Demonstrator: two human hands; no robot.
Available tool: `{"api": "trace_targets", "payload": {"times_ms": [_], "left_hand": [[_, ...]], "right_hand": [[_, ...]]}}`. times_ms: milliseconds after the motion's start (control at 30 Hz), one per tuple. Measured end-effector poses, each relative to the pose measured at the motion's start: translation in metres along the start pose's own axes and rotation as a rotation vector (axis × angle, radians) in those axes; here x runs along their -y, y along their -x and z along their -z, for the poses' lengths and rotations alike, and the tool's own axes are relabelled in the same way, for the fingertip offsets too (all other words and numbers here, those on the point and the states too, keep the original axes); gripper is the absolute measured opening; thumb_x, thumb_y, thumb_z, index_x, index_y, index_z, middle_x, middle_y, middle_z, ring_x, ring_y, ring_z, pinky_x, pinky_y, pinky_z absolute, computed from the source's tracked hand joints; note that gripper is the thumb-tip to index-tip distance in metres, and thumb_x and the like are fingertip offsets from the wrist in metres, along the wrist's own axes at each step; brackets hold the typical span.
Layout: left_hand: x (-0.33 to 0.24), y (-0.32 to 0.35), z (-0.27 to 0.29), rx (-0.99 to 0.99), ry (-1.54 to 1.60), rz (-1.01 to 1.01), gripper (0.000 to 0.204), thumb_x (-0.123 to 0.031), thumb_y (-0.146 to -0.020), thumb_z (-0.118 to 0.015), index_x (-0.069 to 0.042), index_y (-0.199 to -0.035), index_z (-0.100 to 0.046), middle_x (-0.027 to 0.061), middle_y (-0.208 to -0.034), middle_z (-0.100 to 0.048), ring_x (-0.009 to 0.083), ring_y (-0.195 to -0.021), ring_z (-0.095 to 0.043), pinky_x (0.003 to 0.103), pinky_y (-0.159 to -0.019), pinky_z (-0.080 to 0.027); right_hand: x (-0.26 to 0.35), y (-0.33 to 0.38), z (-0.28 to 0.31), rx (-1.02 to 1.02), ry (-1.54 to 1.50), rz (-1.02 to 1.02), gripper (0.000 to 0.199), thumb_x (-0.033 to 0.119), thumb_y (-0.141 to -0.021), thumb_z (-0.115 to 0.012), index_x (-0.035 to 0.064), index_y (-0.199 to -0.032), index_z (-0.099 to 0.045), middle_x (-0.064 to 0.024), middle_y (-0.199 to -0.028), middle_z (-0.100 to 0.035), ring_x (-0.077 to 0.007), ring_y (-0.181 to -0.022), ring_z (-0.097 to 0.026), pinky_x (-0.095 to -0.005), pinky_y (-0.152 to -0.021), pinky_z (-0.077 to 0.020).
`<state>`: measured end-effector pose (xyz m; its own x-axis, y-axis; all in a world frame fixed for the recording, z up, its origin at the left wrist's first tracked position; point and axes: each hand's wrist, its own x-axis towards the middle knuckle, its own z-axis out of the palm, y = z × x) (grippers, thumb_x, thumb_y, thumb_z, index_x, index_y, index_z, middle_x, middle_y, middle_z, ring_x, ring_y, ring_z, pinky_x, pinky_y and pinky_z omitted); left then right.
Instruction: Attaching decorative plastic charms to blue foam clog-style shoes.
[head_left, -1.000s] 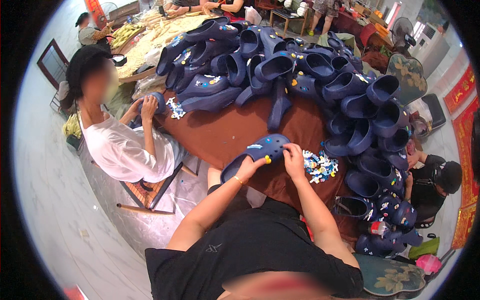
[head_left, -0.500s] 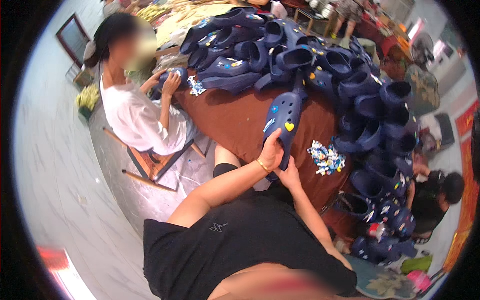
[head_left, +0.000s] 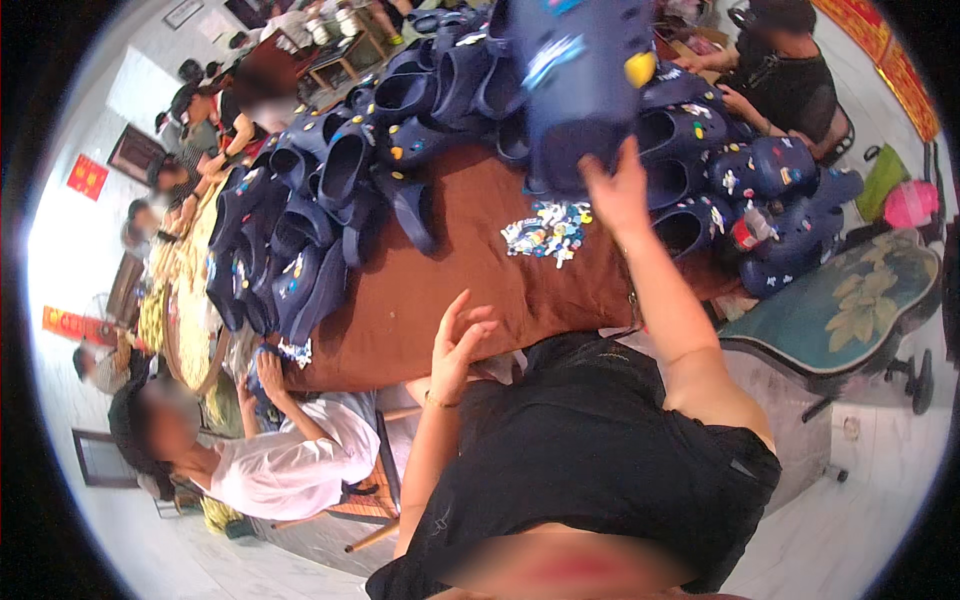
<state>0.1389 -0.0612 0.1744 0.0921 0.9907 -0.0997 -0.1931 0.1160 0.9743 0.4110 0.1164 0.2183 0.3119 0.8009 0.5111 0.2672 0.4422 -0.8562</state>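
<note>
A navy clog (head_left: 575,100) with a yellow heart charm and other small charms on it is raised before me at the top of the view. My right hand (head_left: 618,195) grips it by the heel end, arm stretched forward. My left hand (head_left: 458,345) is free over the near edge of the brown-covered table (head_left: 430,290), its fingers apart and slightly bent. Between the hands, a little pile of white, blue and yellow charms (head_left: 548,235) lies on the cloth, just below the raised clog.
Heaped navy clogs (head_left: 310,190) line the table's left and far sides, with more clogs (head_left: 780,180) to the right. On my left a co-worker in white (head_left: 300,455) sits handling a clog. Another person in black (head_left: 785,75) is at far right. A chair with a green seat (head_left: 840,300) stands right.
The clog has moved from low over the table, between both hands, up and away in my right hand. My left hand has let go. The whole view has turned toward the right.
</note>
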Motion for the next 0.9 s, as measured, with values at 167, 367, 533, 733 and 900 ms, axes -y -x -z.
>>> {"api": "trace_targets", "payload": {"times_ms": [167, 367, 533, 733, 900], "left_hand": [[0.041, 0.015, 0.042, -0.125, -0.086, 0.295, 0.045, -0.011, -0.093, -0.054, -0.002, -0.136, -0.041, 0.0109, -0.113, -0.061, 0.0168, -0.098, -0.061, 0.029, -0.084, -0.051], [0.075, 0.036, 0.079, -0.241, -0.078, 0.428, 0.044, -0.018, -0.094, -0.057, -0.001, -0.132, -0.045, 0.0094, -0.112, -0.062, 0.0154, -0.097, -0.061, 0.026, -0.084, -0.050], [0.098, 0.037, 0.093, -0.243, -0.013, 0.441, 0.046, -0.019, -0.094, -0.057, 0.000, -0.133, -0.043, 0.0092, -0.114, -0.060, 0.0141, -0.094, -0.060, 0.026, -0.084, -0.050], [0.111, 0.028, 0.101, -0.232, 0.014, 0.432, 0.047, -0.021, -0.093, -0.059, 0.000, -0.132, -0.044, 0.0076, -0.111, -0.061, 0.0125, -0.090, -0.059, 0.027, -0.079, -0.050], [0.104, 0.021, 0.105, -0.278, -0.028, 0.433, 0.044, -0.022, -0.091, -0.060, -0.001, -0.128, -0.049, 0.0054, -0.105, -0.064, 0.0103, -0.086, -0.059, 0.024, -0.072, -0.048]], "right_hand": [[-0.042, -0.080, 0.073, -0.164, -0.117, -0.349, 0.045, 0.023, -0.084, -0.063, -0.0008, -0.119, -0.050, -0.0151, -0.107, -0.064, -0.0271, -0.085, -0.067, -0.0331, -0.056, -0.0564], [-0.113, -0.107, 0.117, -0.201, -0.348, -0.773, 0.055, 0.040, -0.078, -0.071, -0.0007, -0.113, -0.055, -0.0166, -0.104, -0.055, -0.0282, -0.070, -0.061, -0.0337, -0.056, -0.0526], [-0.145, -0.109, 0.138, -0.241, -0.329, -0.871, 0.069, 0.062, -0.071, -0.071, 0.0013, -0.102, -0.056, -0.0084, -0.079, -0.052, -0.0162, -0.057, -0.051, -0.0251, -0.050, -0.0456], [-0.147, -0.093, 0.134, -0.252, -0.473, -0.924, 0.096, 0.079, -0.071, -0.054, -0.0091, -0.109, -0.051, -0.0149, -0.098, -0.062, -0.0190, -0.074, -0.060, -0.0261, -0.064, -0.0538], [-0.130, -0.057, 0.100, -0.358, -0.468, -0.792, 0.074, 0.063, -0.083, -0.055, -0.0051, -0.112, -0.051, -0.0151, -0.104, -0.063, -0.0206, -0.072, -0.061, -0.0284, -0.065, -0.0538]]}}
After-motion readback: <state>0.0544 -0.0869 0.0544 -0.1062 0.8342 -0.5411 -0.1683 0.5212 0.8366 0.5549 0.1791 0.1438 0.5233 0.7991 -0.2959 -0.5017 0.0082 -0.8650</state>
